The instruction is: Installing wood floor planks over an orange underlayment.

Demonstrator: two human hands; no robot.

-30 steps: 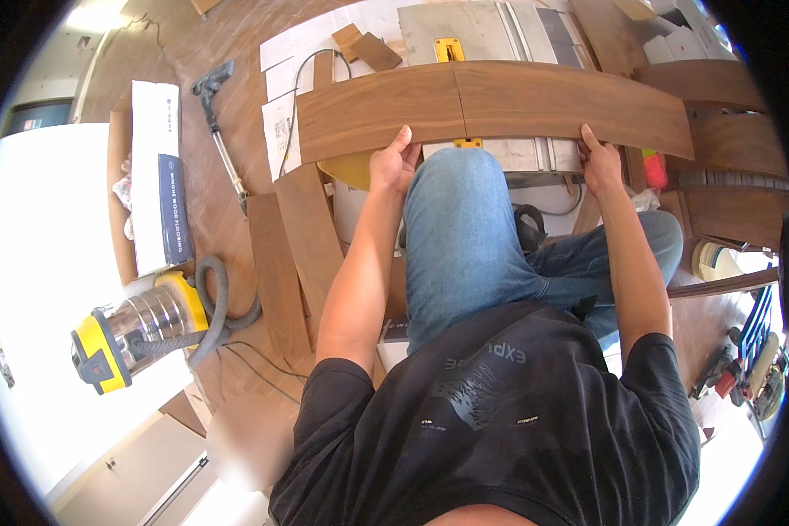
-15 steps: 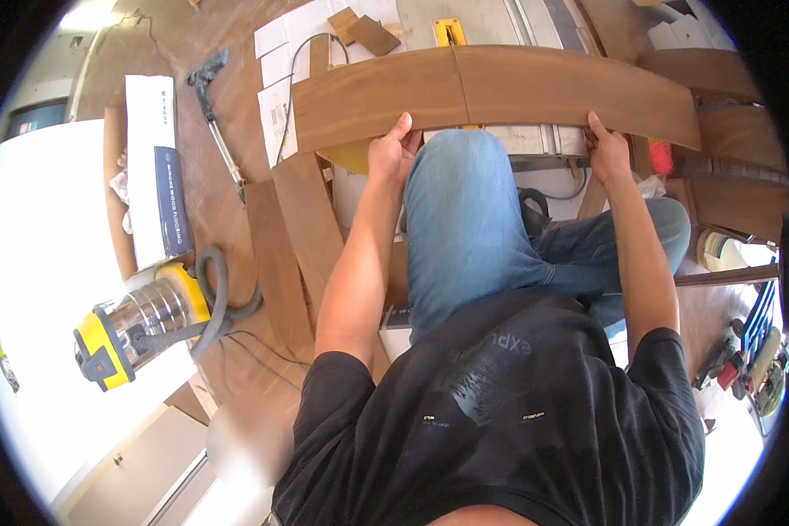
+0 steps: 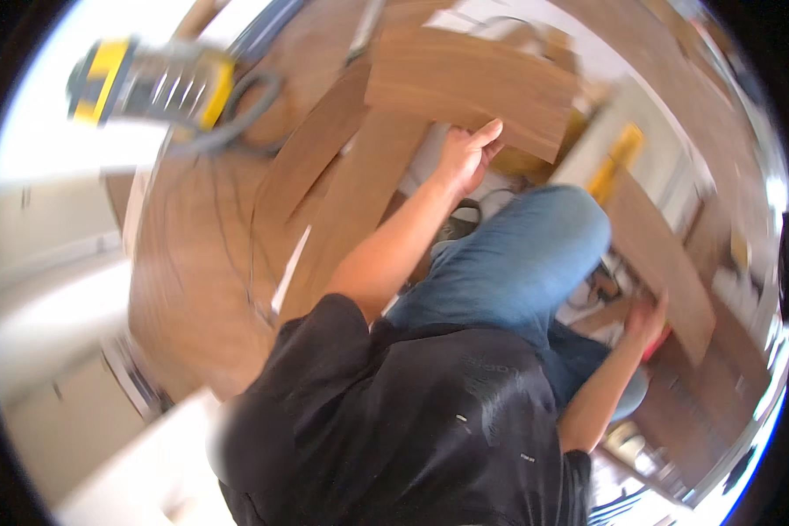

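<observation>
My left hand [image 3: 466, 159] grips the near edge of a brown wood flooring plank [image 3: 478, 83], thumb on top and fingers underneath. The plank is raised over the floor beside a pale metal work surface [image 3: 644, 123]. Blurred by motion, my right hand [image 3: 645, 323] is closed at the near edge of a second brown floorboard [image 3: 662, 254], which slants down to the right. The two boards are apart, with a yellow fitting [image 3: 616, 165] on the metal surface between them. My jeans-clad knee [image 3: 535, 245] rises between my arms.
A yellow and clear-bodied vacuum cleaner [image 3: 162, 83] with a grey hose [image 3: 256, 110] stands at the far left. Long loose planks [image 3: 359, 188] lie on the wood floor left of my arm. More brown boards [image 3: 701, 394] are at the right, and thin cables [image 3: 223, 219] trail at the left.
The two boards, end to end before, have been drawn apart: the left one moved left, the right one right. My view has turned left, so the surroundings appear rotated.
</observation>
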